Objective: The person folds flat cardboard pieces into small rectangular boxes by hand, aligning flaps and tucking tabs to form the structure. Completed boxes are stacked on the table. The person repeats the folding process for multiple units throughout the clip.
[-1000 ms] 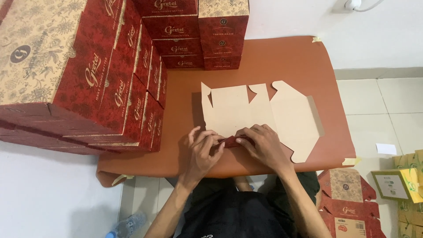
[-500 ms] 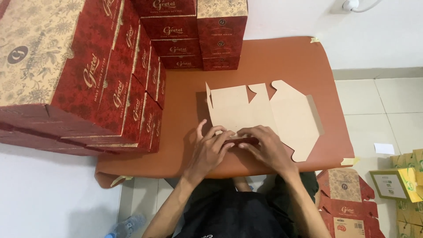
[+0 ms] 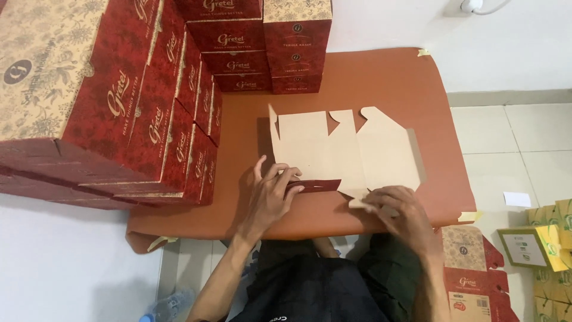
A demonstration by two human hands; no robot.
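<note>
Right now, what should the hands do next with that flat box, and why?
Probably fold the near flap up along its crease. The left hand has already turned its red side up, the right hand pins the near corner, and the rest of the flat box lies unfolded on the table.

The right hand (image 3: 398, 213) has slid rightward along the flat carton's (image 3: 345, 152) near edge.

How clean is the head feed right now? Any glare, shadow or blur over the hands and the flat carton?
Head view: soft, even light, no glare; the flat carton is sharp, casting a thin shadow on its left edge. The left hand and right hand look slightly soft. The stacked red boxes loom large and skewed at the frame edge.
</note>
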